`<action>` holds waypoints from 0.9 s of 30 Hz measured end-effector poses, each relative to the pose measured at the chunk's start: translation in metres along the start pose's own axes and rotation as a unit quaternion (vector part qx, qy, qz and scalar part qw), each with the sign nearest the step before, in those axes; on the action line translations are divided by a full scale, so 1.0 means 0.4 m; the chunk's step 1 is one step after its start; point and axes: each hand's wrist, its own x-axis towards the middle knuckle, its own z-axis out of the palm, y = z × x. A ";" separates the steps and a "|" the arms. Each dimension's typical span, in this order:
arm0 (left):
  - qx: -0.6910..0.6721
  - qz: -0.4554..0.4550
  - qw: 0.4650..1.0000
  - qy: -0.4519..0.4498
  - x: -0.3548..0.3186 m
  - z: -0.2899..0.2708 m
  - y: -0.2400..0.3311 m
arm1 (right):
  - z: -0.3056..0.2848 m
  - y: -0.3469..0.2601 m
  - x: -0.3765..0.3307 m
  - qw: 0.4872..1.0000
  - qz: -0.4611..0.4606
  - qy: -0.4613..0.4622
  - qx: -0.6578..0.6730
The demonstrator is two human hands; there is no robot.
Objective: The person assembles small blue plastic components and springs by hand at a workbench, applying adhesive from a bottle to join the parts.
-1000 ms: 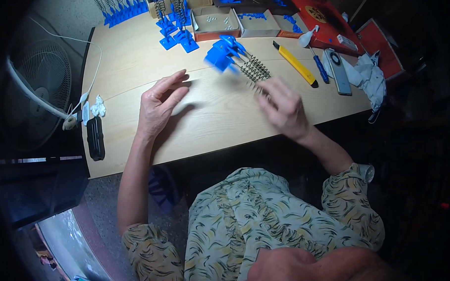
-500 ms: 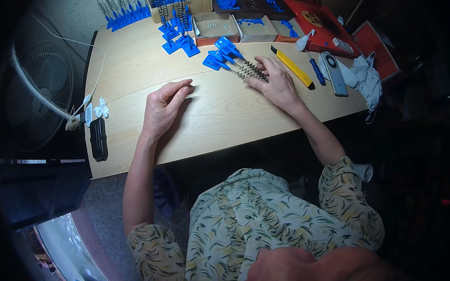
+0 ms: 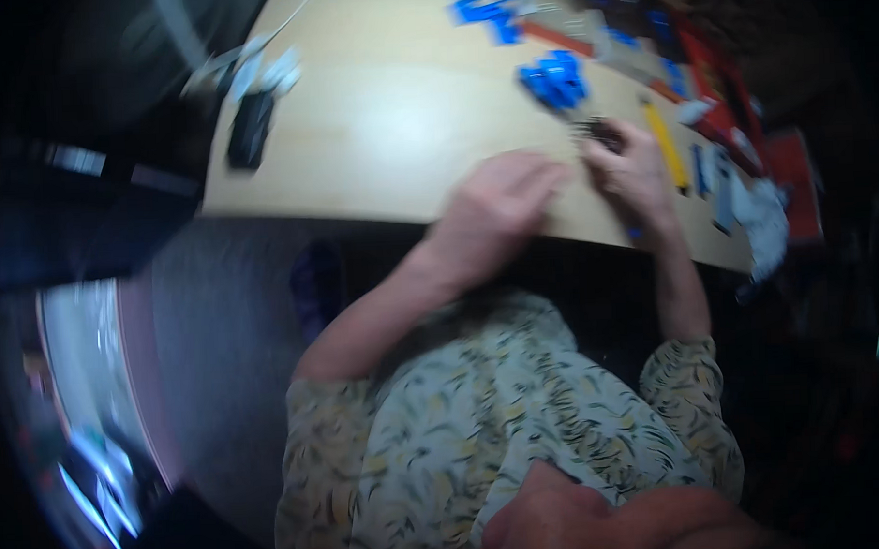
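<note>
My right hand [image 3: 634, 171] is closed around a bunch of dark coil springs [image 3: 601, 131] near the right part of the table. Bright blue plastic pieces [image 3: 555, 80] sit at the far end of these springs, bunched together; motion blur hides their exact shape. To the left of it, at the table's front edge, my left hand [image 3: 500, 200] points its fingers toward the right hand. Those fingers are smeared by motion, and whether they hold anything does not show.
A yellow cutter knife [image 3: 665, 143] lies right of my right hand, with a phone [image 3: 723, 202] and crumpled white cloth [image 3: 759, 227] beyond. More blue pieces [image 3: 488, 7] and small boxes line the back. A black case [image 3: 250, 129] lies far left.
The view has swung left, so the table appears shifted right and up. My left hand has moved closer to my right hand. My right hand has closed around the springs and drawn them nearer.
</note>
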 end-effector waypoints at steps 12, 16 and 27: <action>0.296 -0.102 0.946 -0.084 -0.274 -0.092 0.153 | 0.207 -0.098 -0.203 0.883 -0.089 -0.460 0.036; 0.267 -0.135 0.942 -0.153 -0.423 -0.126 0.099 | 0.322 -0.129 -0.179 0.811 -0.019 -0.584 0.029; -0.031 -0.702 0.712 -0.005 -1.244 -0.190 -0.121 | 0.295 -0.197 -0.124 0.868 -0.154 -0.471 0.018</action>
